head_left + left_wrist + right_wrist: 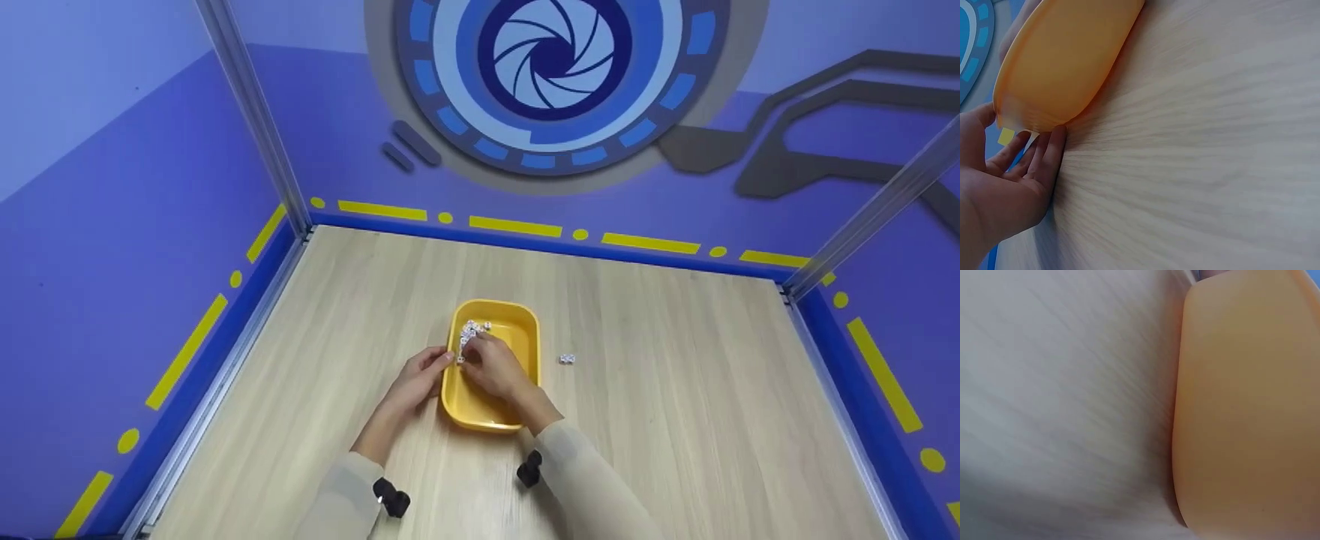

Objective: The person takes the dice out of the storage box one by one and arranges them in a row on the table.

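Note:
A yellow plastic tray [487,426] stands on the table, with a pile of small white cubes with dark marks [470,330], like dice, toward its far left inside. My right hand [495,367] reaches into the tray with its fingers bent down at the near edge of the pile. Its fingertips are partly hidden, and I cannot tell whether they pinch a cube. Outside the left wall, my left hand [412,381] touches the tray. In the left wrist view its thumb is at the rim and its loosely extended fingers [1044,160] meet the lower wall.
A small group of white cubes [567,359] lies on the wooden table [675,375] right of the tray. Blue and purple panels [337,120] with metal corner posts [259,112] enclose the table at the back and sides. The right wrist view shows the tray's outer wall [1247,405] close up.

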Tool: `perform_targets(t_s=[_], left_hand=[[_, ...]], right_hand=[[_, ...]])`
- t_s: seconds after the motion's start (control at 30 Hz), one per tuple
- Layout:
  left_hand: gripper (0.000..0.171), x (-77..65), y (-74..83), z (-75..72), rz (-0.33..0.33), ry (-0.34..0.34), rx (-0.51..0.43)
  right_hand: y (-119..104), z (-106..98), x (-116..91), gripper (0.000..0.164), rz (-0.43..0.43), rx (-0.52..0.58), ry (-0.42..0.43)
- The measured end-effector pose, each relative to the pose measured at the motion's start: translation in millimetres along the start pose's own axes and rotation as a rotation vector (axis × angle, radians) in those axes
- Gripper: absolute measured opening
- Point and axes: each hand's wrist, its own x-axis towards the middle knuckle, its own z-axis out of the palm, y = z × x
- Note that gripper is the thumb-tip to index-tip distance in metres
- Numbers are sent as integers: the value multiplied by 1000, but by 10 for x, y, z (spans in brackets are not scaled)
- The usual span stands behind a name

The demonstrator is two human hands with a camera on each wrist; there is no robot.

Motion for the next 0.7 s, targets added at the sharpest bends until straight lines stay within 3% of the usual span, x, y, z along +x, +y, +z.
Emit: perform_targets(t_s=[0.47,0.7], left_hand=[[52,7,7,-21,-37,34,48],[56,19,3,-13,-34,19,4]], right_hand=[[-32,44,22,17,22,1,-50],[-41,26,15,14,40,30,-49]])
